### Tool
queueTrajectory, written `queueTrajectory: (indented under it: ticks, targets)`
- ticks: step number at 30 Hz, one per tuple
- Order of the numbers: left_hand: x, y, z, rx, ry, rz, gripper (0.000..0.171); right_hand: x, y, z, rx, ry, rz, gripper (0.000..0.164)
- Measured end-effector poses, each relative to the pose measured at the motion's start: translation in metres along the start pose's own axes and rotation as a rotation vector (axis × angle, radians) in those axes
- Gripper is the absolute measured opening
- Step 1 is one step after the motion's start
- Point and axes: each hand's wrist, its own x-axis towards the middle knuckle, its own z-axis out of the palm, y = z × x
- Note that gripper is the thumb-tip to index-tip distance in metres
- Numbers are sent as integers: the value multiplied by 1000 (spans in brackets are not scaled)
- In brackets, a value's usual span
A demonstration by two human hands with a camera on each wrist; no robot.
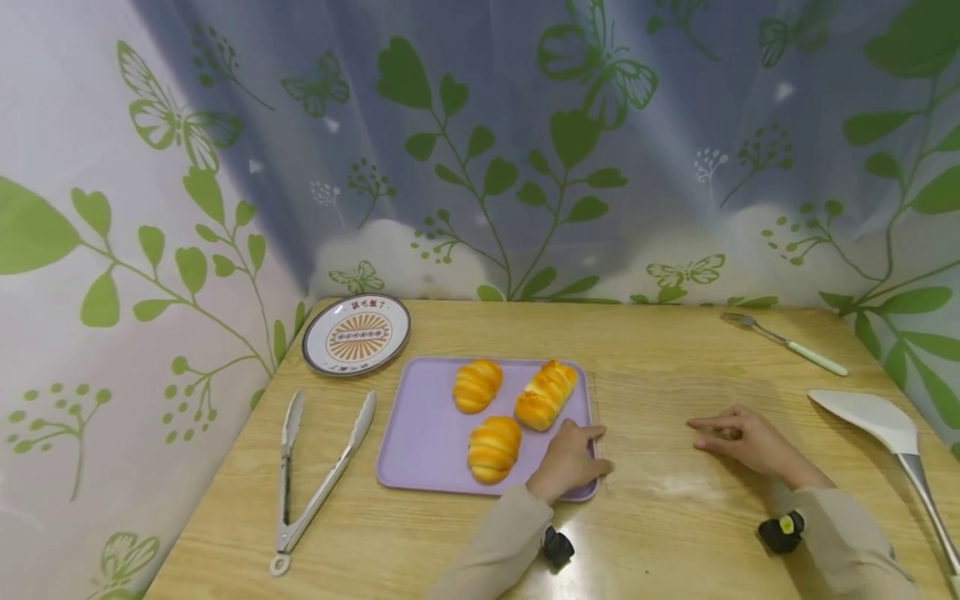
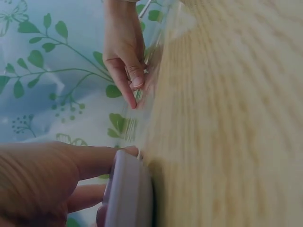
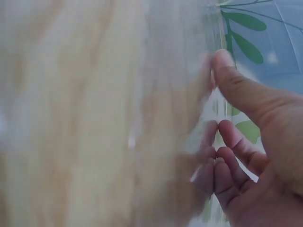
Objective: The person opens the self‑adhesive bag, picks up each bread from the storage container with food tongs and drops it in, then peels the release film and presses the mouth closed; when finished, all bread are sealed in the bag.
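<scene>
My left hand (image 1: 570, 461) reaches over the right rim of a lilac tray (image 1: 427, 454), thumb and fingertip apart, touching down around that rim. Beside the tray lies what looks like a clear, glossy sheet (image 1: 652, 408), its left edge along the tray. In the left wrist view one straight finger passes over the tray's side (image 2: 128, 189). My right hand (image 1: 750, 442) is over the sheet, thumb and fingers extended and apart. In the right wrist view its fingertips (image 3: 225, 127) touch the shiny surface, which mirrors them. Croissant-like rolls (image 1: 495, 450) and a longer bread (image 1: 546, 396) lie on the tray.
Metal tongs (image 1: 318, 500) lie spread at left. A patterned plate (image 1: 315, 337) is at the back left. A fork (image 1: 795, 344) with a pale green handle lies at back right, and a white-headed serving spatula (image 1: 870, 417) along the right. A printed curtain (image 1: 480, 267) borders the table.
</scene>
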Motion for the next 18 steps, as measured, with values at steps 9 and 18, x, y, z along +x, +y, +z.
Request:
queueTrajectory:
  ticks: [9, 18]
  targets:
    - [-1, 4, 5, 71, -1, -2, 52, -5, 11, -2, -9, 26, 44, 41]
    - [-1, 4, 3, 50, -12, 16, 52, -2, 17, 1, 1, 89, 33, 26]
